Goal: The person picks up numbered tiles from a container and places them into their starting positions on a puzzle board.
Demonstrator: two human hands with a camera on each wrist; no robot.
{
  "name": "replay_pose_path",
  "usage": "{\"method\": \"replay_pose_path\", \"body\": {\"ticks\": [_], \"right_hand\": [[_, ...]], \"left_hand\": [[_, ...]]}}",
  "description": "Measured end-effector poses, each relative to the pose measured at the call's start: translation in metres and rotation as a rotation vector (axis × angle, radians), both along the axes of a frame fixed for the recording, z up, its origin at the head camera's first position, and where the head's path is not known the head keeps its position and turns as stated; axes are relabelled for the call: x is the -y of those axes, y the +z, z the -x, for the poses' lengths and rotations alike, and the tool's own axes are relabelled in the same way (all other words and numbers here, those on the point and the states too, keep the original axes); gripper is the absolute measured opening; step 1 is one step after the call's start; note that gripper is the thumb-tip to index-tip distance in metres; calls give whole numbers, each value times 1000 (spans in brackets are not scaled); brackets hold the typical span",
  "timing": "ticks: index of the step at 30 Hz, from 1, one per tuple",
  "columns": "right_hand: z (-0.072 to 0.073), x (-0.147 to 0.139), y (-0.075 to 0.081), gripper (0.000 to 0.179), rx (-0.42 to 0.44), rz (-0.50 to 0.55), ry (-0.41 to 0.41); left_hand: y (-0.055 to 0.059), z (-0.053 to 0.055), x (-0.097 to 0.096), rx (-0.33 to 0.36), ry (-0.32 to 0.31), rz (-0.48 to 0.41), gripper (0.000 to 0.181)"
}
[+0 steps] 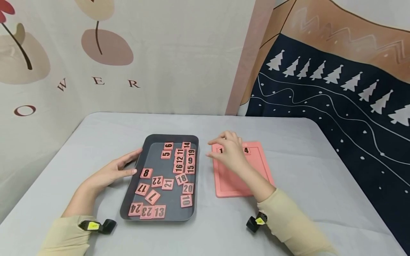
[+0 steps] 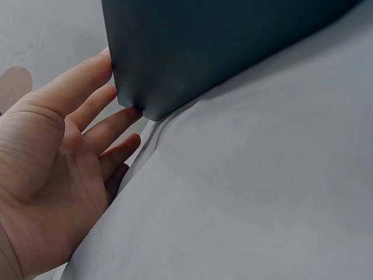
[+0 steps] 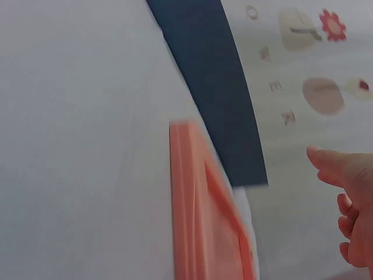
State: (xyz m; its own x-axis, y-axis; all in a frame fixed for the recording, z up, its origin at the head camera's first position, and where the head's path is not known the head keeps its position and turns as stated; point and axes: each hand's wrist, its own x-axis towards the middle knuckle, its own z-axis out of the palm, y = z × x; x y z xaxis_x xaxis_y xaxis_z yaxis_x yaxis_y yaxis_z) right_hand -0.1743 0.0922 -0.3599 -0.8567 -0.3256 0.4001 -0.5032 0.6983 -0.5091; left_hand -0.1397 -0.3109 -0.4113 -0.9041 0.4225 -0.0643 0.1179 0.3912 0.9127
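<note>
The white-covered table (image 1: pixel 298 142) runs beneath and beyond the left hand (image 1: pixel 112 172) and the right hand (image 1: pixel 233 151). The dark tray (image 1: pixel 150 153) lies just right of the left hand, whose loosely extended fingers touch its outer wall; it looks stiff and probably slick, best steadied by the rim. The pink board (image 1: pixel 230 185) lies under the right hand, which hovers over its far edge, thumb and forefinger parted, nothing visible between them. The board seems rigid and light, easiest held by its raised border. Smallest are the number tiles (image 1: pixel 146 173), loose in the tray between the hands: likely light, hard and easy to slide, best pinched by opposite edges. Two more show in the board's top row, beside the right hand.
</note>
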Motion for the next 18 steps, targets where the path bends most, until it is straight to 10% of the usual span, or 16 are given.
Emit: {"method": "replay_pose_path", "body": {"ticks": [18], "right_hand": [[17,87,-7,37,72,-188,198]], "left_hand": [[-2,1,0,-15,3,-6,68]]}}
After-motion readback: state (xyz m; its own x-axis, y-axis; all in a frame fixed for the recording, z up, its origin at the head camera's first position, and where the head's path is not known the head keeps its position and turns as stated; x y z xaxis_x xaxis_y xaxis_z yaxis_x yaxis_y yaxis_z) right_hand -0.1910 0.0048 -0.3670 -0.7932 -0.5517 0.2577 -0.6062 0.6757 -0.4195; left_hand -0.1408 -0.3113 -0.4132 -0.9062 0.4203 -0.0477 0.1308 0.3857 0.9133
